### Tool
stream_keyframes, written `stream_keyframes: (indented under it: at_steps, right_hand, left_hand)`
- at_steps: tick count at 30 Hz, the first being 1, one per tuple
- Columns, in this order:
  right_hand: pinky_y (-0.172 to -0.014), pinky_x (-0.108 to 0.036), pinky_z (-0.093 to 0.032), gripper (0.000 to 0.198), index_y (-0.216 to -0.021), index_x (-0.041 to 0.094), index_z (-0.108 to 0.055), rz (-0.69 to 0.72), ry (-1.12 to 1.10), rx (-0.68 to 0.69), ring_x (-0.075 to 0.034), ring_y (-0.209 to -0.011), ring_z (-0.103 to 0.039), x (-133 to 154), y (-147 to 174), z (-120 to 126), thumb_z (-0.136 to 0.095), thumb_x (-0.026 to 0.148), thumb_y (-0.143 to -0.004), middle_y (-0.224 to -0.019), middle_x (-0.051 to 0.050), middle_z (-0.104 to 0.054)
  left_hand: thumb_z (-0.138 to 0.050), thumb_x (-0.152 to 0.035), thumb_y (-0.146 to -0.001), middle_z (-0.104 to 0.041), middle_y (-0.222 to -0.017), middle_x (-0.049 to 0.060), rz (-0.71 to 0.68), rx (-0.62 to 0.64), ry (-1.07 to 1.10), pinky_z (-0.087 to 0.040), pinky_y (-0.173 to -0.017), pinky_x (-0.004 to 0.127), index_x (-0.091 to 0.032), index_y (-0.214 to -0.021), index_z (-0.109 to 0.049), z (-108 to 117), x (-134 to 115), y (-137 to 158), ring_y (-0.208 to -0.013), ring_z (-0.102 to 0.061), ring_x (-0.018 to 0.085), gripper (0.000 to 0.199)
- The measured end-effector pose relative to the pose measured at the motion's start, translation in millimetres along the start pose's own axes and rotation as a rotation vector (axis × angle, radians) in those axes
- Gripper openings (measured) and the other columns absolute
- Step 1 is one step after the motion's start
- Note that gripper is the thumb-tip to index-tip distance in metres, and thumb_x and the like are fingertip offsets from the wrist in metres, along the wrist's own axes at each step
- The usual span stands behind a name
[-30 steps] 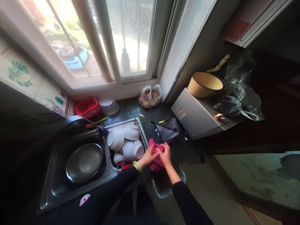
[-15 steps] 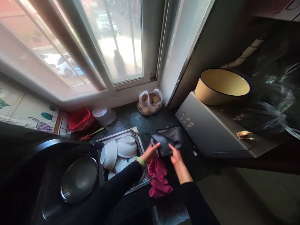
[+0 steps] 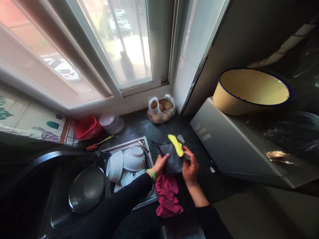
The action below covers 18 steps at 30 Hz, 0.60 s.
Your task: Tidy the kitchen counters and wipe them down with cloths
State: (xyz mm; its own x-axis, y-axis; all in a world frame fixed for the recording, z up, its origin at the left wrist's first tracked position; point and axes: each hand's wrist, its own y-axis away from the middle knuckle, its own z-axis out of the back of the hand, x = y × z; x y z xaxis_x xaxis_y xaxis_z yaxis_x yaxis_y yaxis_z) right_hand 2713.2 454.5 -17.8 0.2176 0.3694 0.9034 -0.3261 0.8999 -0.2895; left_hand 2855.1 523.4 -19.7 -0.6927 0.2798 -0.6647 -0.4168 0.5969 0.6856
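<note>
Step in hand, as I judge it: a dark grey cloth (image 3: 171, 165) being opened out or straightened between two hands. It sits a little below and right of the middle of the frame, above the tabletop (image 3: 134, 127); I can't tell if its underside touches. On its upper right corner shows a yellow piece (image 3: 176, 145), blurred; sewn on or loose, not resolved.

Hands. Left hand (image 3: 159, 165): partly closed, thumb laid over the cloth's left edge, other fingers mostly behind it; I log it as grasping the cloth. Right hand (image 3: 191, 167): half curled at the right edge, forefinger reaching up to the yellow piece. Whether it pinches anything there, I cannot tell.

Next move, my estimate: it calls for the left hand to keep its hold while the right gets a sure pinch on the corner. Limp fabric; slack could easily fold under.

Outward: a crumpled pink cloth (image 3: 168, 197) just below, lower middle. White bowls (image 3: 134, 158) stacked left of the hands; metal pan (image 3: 87, 189) in the sink at lower left. Plastic bag (image 3: 161, 109) of round brown items above centre. Yellow pot (image 3: 251, 89) on the grey box (image 3: 224, 141), right side.
</note>
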Motion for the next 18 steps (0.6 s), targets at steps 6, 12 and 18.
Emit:
stream_keyframes:
  at_steps: [6,12,18]
  right_hand:
    - [-0.122,-0.062,-0.031,0.041,-0.128,0.028,-0.070,0.109,0.006,0.781,-0.033,-0.146,-0.046,14,29,7,-0.068,0.036,-0.088,-0.150,-0.008,-0.058]
    - [-0.104,-0.049,-0.054,0.046,-0.115,0.022,-0.074,-0.408,-0.399,0.260,-0.030,-0.118,-0.069,-16,3,2,-0.056,0.058,-0.094,-0.125,-0.013,-0.074]
    - [-0.096,-0.056,-0.056,0.071,-0.135,0.019,-0.062,-0.503,-0.344,-0.167,-0.039,-0.126,-0.063,-45,-20,0,-0.041,0.072,-0.090,-0.143,-0.018,-0.061]
  left_hand:
    - [-0.067,-0.073,-0.078,-0.077,-0.109,0.017,0.203,0.200,0.139,-0.056,-0.097,0.046,-0.011,-0.118,-0.069,11,-22,11,-0.109,-0.072,0.034,0.073]
    - [-0.089,-0.018,-0.059,-0.075,-0.094,0.008,-0.019,0.060,-0.121,-0.055,-0.087,0.035,-0.014,-0.113,-0.065,-8,-16,9,-0.086,-0.071,0.023,0.060]
    - [-0.077,-0.017,-0.066,-0.071,-0.081,0.002,-0.022,0.104,-0.126,-0.054,-0.074,0.032,-0.016,-0.107,-0.067,-44,-61,54,-0.072,-0.065,0.018,0.042]
